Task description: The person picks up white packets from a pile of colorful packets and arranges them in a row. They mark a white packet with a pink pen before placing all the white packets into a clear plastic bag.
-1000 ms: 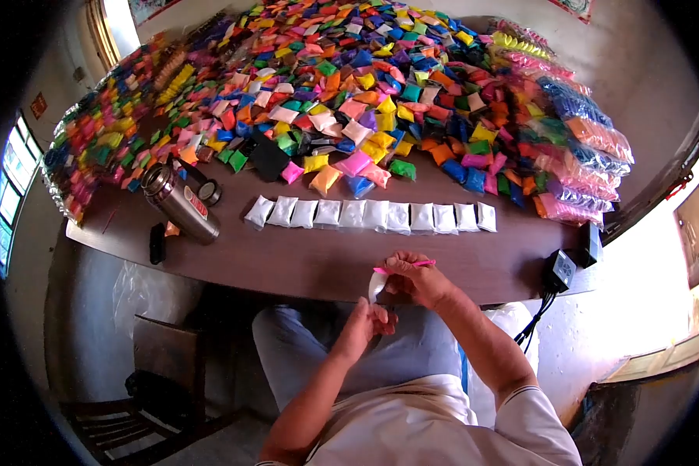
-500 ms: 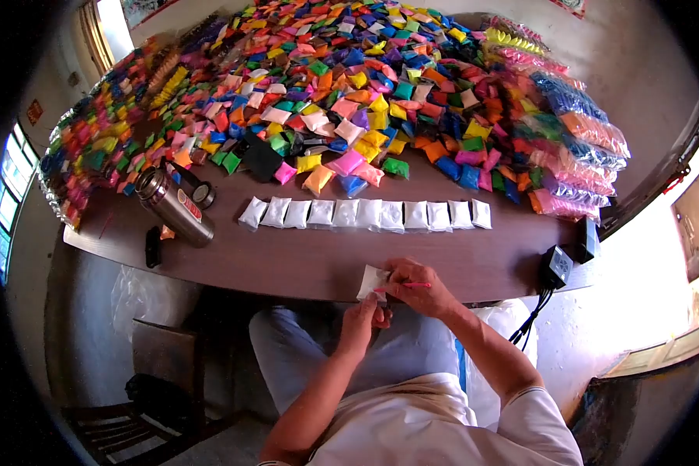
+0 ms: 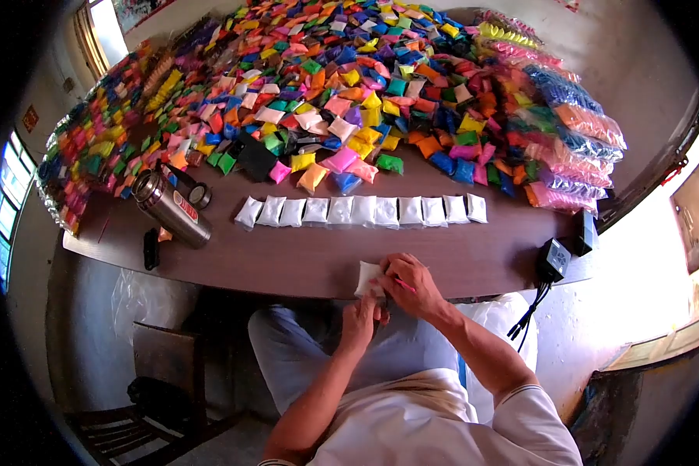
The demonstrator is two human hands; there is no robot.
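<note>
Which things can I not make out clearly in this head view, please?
All in the head view:
- Nearest white packet: right part, behind the right hand.
- Pink stick: one end, covered by the same hand.
- Flask sticker: lettering too small.
- Wall poster: cut by the picture's top edge.
- Colourful heap: lower packets, buried under others.

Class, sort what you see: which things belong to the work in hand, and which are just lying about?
Likely part of the job:
white packet in left hand
pink stick in right hand
row of white packets

Apparently lying about:
steel flask
black box with cables
coloured packets (role unclear)
</note>
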